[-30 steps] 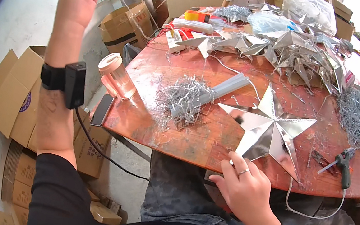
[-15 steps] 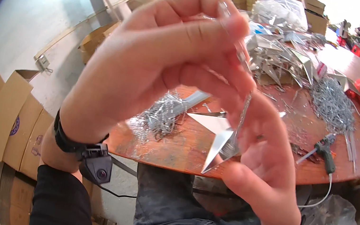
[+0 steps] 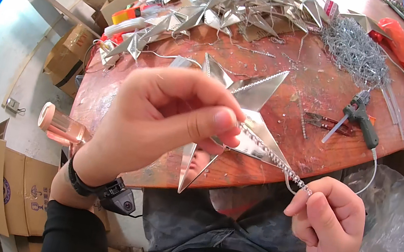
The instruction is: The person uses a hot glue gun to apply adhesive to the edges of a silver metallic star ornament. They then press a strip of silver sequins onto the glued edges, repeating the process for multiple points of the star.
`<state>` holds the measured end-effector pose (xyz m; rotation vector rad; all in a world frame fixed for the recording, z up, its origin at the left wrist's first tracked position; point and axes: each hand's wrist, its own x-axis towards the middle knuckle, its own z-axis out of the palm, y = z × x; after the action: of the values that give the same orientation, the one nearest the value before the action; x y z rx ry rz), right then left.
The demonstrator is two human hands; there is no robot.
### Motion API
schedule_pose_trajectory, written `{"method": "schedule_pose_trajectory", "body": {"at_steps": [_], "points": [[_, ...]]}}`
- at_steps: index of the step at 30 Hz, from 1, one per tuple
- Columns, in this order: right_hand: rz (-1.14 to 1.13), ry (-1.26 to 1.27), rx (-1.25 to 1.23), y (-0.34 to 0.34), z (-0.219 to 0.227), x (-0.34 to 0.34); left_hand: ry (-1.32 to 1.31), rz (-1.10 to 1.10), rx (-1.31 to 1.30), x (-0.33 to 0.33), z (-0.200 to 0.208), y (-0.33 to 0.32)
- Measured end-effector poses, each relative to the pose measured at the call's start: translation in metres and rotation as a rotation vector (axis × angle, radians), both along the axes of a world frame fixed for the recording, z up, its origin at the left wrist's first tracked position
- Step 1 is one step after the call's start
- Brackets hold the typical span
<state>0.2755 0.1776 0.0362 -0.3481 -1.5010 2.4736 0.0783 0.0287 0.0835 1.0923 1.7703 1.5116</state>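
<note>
**Both hands pinch a beaded strip at a silver star's edge**

Far left of the left hand, flattened cardboard boxes (image 3: 7, 189) lie on the floor. Just left of the left wrist, a pink plastic bottle (image 3: 58, 126) lies at the edge of the red-brown table (image 3: 284, 86). A black wrist strap (image 3: 93, 189) with a small device sits on the left wrist.

Left hand (image 3: 160, 118) is raised in front of the camera, thumb and fingers closed together, clamped on the upper end of a thin silver beaded strip (image 3: 272, 157). The strip runs down and right from the left thumb tip to the right hand. Behind the left hand, partly hidden by it, is a silver foil star (image 3: 253, 94); one point sticks down below the left hand, others show above and to the right of it. The strip lies along the star's right-hand point; whether it touches cannot be told.

Right hand (image 3: 329, 229) sits lower and to the right, well apart from the left hand, thumb and forefinger pinched on the strip's lower end.

Beyond the hands, a pile of more silver stars (image 3: 234, 2) lies on the table. Up and right of the right hand: scissors (image 3: 324, 121), a dark green glue gun (image 3: 363, 116), a heap of silver wire bits (image 3: 356, 50), an orange bag (image 3: 400, 42).
</note>
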Motion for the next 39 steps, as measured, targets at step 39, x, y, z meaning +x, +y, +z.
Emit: {"method": "schedule_pose_trajectory", "body": {"at_steps": [39], "points": [[0.318, -0.168, 0.985, 0.039, 0.016, -0.054, -0.090, 0.109, -0.445, -0.067, -0.027, 0.015]]}}
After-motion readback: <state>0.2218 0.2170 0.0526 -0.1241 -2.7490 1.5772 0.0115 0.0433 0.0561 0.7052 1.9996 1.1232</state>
